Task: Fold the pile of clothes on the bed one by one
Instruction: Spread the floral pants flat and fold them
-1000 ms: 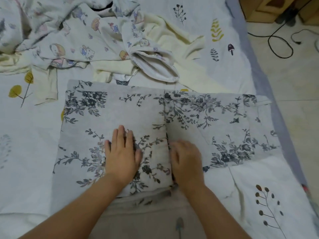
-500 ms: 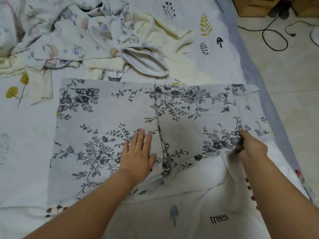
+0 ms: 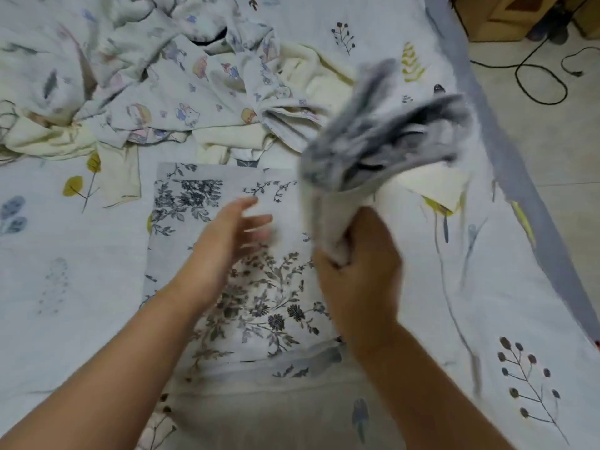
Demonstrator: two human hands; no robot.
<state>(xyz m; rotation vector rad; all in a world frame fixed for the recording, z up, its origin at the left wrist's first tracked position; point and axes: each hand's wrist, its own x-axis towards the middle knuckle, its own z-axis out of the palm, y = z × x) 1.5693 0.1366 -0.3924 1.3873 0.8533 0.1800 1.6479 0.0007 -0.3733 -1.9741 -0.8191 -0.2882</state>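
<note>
A grey cloth with a dark floral print [image 3: 259,287] lies flat on the bed in front of me. My right hand [image 3: 357,264] grips its right half, which is bunched and lifted off the bed, blurred by motion [image 3: 383,134]. My left hand [image 3: 224,241] hovers over the flat left half with fingers spread and straight, holding nothing. Behind the cloth, a pile of unfolded clothes [image 3: 168,102] with cartoon prints and cream pieces spreads across the back of the bed.
The bed sheet [image 3: 487,303] is white with leaf and twig prints. The bed's right edge runs diagonally, with tiled floor [image 3: 552,157] beyond it, a black cable [image 3: 539,76] and cardboard boxes [image 3: 493,17] at the top right.
My right hand has taken hold of the cloth's right half and swung it up and leftward. My left hand has lifted off the cloth.
</note>
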